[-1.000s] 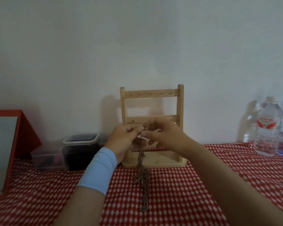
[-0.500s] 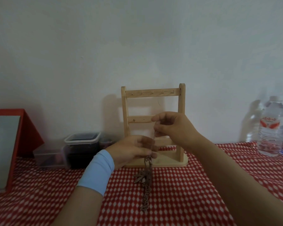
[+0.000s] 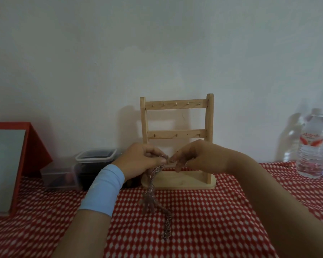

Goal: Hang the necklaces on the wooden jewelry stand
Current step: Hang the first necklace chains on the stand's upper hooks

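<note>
Left hand [image 3: 138, 161], at nine o'clock of the stand base: we are pinching the necklace [image 3: 153, 185] near its top.
Necklace: its chain and pendant are trailing onto the cloth [image 3: 213, 220] at six o'clock.
Stand [image 3: 177, 134]: we are seeing bare hooks on both rails, so we are judging nothing hung yet.
Right hand [image 3: 192, 157], at three o'clock: we are pinching the chain's end.

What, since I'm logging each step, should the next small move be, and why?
Probably raise the coppery chain necklace to a hook on the pale wooden jewelry stand: left hand and right hand pinch its top below the lower bar, hooks bare.
</note>
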Available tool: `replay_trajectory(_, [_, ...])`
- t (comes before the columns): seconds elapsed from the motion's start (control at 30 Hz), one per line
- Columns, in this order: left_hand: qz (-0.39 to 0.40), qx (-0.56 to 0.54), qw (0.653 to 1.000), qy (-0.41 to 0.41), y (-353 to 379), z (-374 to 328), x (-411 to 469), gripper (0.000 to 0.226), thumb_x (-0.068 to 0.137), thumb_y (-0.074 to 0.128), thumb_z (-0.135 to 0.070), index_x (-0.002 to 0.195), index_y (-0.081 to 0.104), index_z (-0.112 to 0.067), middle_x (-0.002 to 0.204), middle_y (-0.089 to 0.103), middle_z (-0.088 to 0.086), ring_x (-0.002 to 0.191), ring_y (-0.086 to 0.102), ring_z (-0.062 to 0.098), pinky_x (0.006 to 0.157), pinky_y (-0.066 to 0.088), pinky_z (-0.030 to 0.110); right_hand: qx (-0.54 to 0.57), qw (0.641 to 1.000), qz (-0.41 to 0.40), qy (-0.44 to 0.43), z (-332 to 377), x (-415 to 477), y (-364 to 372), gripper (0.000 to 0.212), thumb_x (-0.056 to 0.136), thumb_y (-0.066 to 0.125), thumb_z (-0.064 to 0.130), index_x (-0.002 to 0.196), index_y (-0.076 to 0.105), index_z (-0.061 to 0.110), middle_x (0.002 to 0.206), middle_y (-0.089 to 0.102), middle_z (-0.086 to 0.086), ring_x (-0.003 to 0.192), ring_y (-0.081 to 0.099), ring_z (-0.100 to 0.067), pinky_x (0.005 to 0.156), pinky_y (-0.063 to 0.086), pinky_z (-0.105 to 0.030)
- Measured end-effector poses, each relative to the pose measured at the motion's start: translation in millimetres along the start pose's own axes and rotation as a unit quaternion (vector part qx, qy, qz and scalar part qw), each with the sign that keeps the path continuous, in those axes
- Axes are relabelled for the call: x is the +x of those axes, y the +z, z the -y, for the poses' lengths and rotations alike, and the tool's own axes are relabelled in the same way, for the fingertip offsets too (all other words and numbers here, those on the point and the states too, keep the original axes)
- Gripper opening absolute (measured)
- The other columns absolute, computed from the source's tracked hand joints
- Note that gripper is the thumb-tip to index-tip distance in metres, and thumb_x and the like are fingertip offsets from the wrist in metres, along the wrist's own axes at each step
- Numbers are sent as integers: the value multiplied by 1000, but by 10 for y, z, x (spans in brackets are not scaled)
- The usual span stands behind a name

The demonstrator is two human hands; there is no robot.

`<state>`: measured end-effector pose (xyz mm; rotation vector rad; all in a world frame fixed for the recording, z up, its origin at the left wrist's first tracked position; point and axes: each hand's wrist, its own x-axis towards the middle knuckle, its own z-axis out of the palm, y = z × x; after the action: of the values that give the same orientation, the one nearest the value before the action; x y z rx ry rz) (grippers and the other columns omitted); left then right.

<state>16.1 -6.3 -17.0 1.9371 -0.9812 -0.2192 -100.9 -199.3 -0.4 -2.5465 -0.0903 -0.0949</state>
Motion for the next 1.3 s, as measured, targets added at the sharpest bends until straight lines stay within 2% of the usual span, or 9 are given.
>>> replay_trajectory(0.1, [-27, -25, 999, 27, 19, -95, -28, 7, 85, 74, -16, 92, 74, -18, 78, 73, 8, 48, 60, 4, 48, 47, 15, 24, 999, -32, 4, 9, 45, 33, 37, 92, 50, -3, 93, 74, 26, 72, 68, 12, 64, 56, -4, 68, 47, -20])
replay_trajectory(0.23, [-44, 25, 998, 43, 25, -115, -4, 10, 87, 72, -24, 95, 74, -21, 84, 73, -2, 51, 60, -3, 54, 44, 10, 177, 983, -56, 15, -22, 121, 64, 25, 82, 43, 4, 62, 47, 18, 58, 46, 1, 59, 38, -17, 65, 36, -35])
replay_trajectory(0.33, [46, 154, 987, 12, -2, -74, 10, 14, 85, 72, -39, 90, 76, -27, 84, 74, -6, 77, 67, 5, 74, 50, 22, 235, 971, -39, 28, -62, 143, 123, 19, 78, 49, 22, 63, 37, 18, 60, 37, 0, 58, 30, -18, 66, 34, -37])
replay_trajectory(0.53, [26, 273, 957, -96, -142, 206, 41, 22, 85, 71, -32, 77, 70, -11, 77, 66, 4, 73, 62, 24, 73, 51, 33, -1, 998, -25, 54, -127, 297, 567, 3, 99, 60, 30, 96, 61, 29, 95, 58, 12, 89, 58, -9, 79, 49, -24])
replay_trajectory(0.63, [61, 300, 933, -191, -207, 293, 10, 20, 89, 67, -25, 92, 75, -7, 94, 74, 11, 82, 70, 27, 82, 59, 38, -57, 997, -10, 43, -186, 362, 734, 35, 92, 69, 28, 126, 59, 32, 119, 56, 12, 107, 55, -8, 97, 49, -28])
replay_trajectory(0.77, [94, 393, 899, -169, -174, 202, -61, 37, 92, 64, -25, 128, 64, -14, 134, 60, 1, 119, 58, 19, 100, 44, 25, -74, 996, -37, 38, -32, 357, 798, 25, 85, 71, 54, 97, 65, 33, 105, 65, 12, 96, 61, -10, 86, 54, -30])
replay_trajectory(0.87, [102, 326, 934, -106, -89, 169, -81, 27, 89, 65, -10, 112, 72, -21, 121, 67, -3, 108, 62, 15, 92, 46, 23, -110, 987, 74, 90, 127, 348, 903, 61, 69, 65, 83, 96, 75, 29, 96, 73, 10, 90, 67, -10, 86, 56, -35])
replay_trajectory(1.07, [230, 354, 895, -147, 37, 371, -164, 38, 81, 77, -22, 118, 70, -26, 112, 65, -10, 102, 61, 12, 94, 49, 27, -186, 973, 122, 66, 73, 395, 945, 28, 88, 71, 42, 108, 76, 22, 101, 73, 4, 91, 66, -13, 89, 57, -34])
replay_trajectory(1.3, [156, 223, 959, -81, 176, 458, -94, 13, 92, 65, -25, 99, 73, -19, 95, 69, -8, 97, 63, 14, 89, 46, 26, 37, 991, 51, 117, -170, 332, 677, 37, 108, 36, 32, 101, 67, 13, 104, 70, -6, 94, 69, -25, 81, 59, -36])
